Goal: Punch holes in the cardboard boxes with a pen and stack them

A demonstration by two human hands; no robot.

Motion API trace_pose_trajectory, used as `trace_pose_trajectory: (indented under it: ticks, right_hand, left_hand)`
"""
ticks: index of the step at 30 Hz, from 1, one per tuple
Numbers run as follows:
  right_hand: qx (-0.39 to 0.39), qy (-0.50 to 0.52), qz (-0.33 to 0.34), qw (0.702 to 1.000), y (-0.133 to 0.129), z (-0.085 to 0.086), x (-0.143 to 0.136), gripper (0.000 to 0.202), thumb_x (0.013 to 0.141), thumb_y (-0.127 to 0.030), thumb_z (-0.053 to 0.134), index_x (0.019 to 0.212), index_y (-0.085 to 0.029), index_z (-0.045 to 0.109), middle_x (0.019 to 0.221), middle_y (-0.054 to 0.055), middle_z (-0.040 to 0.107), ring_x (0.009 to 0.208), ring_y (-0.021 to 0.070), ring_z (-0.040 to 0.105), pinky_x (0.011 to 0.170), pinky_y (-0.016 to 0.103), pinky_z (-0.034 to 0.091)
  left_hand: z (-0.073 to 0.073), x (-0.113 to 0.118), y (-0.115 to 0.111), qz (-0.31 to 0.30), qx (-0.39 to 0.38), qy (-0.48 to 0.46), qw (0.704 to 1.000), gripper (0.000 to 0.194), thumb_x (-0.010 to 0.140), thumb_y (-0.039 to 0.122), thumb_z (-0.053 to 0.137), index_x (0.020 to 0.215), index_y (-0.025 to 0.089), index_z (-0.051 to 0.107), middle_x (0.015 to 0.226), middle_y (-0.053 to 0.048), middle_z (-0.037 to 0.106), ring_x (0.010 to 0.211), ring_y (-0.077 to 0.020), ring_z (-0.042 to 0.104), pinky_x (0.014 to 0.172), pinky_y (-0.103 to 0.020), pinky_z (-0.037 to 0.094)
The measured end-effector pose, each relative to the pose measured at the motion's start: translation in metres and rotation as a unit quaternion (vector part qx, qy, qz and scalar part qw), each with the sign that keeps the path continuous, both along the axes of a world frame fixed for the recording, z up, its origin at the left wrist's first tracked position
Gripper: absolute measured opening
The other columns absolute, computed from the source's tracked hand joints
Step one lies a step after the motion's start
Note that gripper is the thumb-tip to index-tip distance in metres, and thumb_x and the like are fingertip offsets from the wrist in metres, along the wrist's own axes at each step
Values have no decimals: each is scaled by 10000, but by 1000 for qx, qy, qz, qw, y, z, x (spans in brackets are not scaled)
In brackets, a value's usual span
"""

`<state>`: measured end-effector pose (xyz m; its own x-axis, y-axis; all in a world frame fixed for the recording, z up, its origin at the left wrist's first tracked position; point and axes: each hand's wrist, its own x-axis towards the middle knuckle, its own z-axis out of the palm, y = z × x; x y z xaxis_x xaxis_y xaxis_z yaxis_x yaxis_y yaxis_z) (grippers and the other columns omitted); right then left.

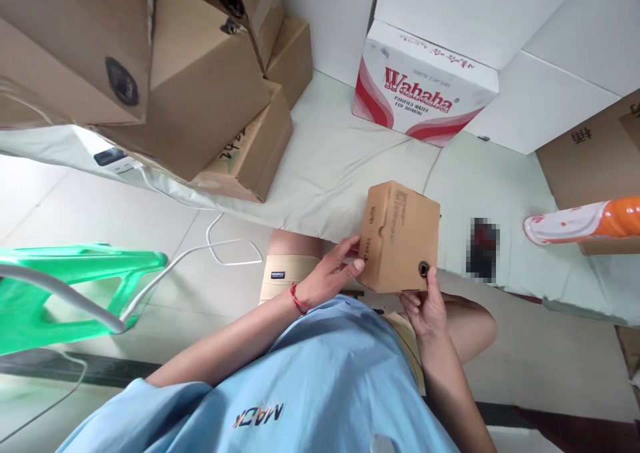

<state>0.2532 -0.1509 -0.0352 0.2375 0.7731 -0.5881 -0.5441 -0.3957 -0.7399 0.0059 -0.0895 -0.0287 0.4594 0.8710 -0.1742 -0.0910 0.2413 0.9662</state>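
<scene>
A small brown cardboard box [410,240] with printed text and a dark round mark near its lower right corner is held at the edge of the cloth-covered surface. My left hand [336,270], with a red string bracelet on its wrist, grips the box's left side. At the lower right corner, my right hand [424,306] has its thumb on the face beside the round mark and its other fingers underneath. The box looks closed.
Brown cartons [200,73] are stacked at the left. Behind stands a white and red Wahaha carton [425,90] among white boxes [560,100]. A pixelated dark item [483,250] and an orange and white cylinder [585,221] are at the right. A green plastic stool [55,313] and white cable [170,266] are left.
</scene>
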Motion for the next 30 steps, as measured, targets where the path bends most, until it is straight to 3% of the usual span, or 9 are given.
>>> trace_pose_trajectory:
  ticks: [3, 7, 11, 14, 19, 23, 27, 30]
  right_hand:
    - [18, -63, -10, 998, -8, 0, -13, 570, 734, -721, 916, 929, -240, 682, 753, -37, 669, 432, 25, 319, 330, 171, 260]
    - [33, -76, 16, 996, -20, 1, -15, 526, 756, -685, 918, 932, -234, 712, 751, -29, 669, 511, 72, 511, 382, 180, 379]
    - [60, -45, 15, 997, -31, -3, -6, 501, 778, -549, 946, 1148, -260, 770, 995, 15, 801, 664, 129, 683, 545, 248, 583]
    - [83, -23, -8, 996, -36, -11, -3, 530, 838, -561, 890, 1284, -303, 766, 1178, 32, 821, 844, 180, 762, 670, 301, 639]
    - [98, -32, -44, 994, -43, -24, -4, 493, 914, -665, 759, 1309, -370, 757, 1394, 30, 769, 1228, 266, 735, 962, 439, 629]
    - [110, -59, -16, 992, -49, -32, -2, 583, 876, -688, 775, 1371, -384, 723, 1413, 49, 754, 1238, 285, 726, 956, 460, 626]
    - [141, -125, 48, 981, -52, -31, -2, 776, 839, -624, 840, 1536, -392, 590, 1421, 79, 738, 1138, 274, 747, 886, 444, 645]
    - [157, -209, 66, 963, -47, -20, -8, 786, 872, -551, 836, 1573, -363, 532, 1527, 96, 664, 1267, 274, 705, 1026, 466, 619]
  left_hand:
    - [-7, -4, -1, 0, -79, -44, 996, 866, 847, 686, 853, 1508, 200, 575, 1517, -179, 652, 1435, -387, 605, 1200, -539, 518]
    - [-21, -12, -8, 8, -152, -104, 983, 786, 794, 486, 961, 1434, 171, 630, 1496, -187, 677, 1470, -392, 589, 1266, -557, 460]
    - [-34, -17, -18, 0, -142, -146, 979, 796, 761, 364, 1002, 1448, 208, 633, 1526, -170, 661, 1506, -385, 559, 1265, -532, 469]
    - [-41, -15, -21, -12, -127, -164, 978, 817, 755, 306, 1009, 1466, 234, 613, 1553, -166, 634, 1486, -380, 575, 1200, -501, 539]
    - [-44, -14, -22, -59, -109, -158, 980, 843, 781, 318, 994, 1503, 256, 562, 1595, -186, 581, 1502, -410, 560, 1036, -445, 653]
    - [-42, -19, -26, -70, -125, -146, 979, 795, 809, 320, 974, 1484, 232, 563, 1541, -186, 623, 1371, -361, 677, 1052, -463, 650]
    - [-41, -22, -30, -61, -142, -179, 972, 701, 808, 324, 971, 1400, 209, 613, 1461, -168, 690, 1312, -333, 715, 1090, -472, 622]
    - [-41, -23, -28, -19, -151, -147, 977, 649, 769, 342, 992, 1309, 178, 672, 1368, -167, 735, 1253, -341, 730, 1056, -484, 629]
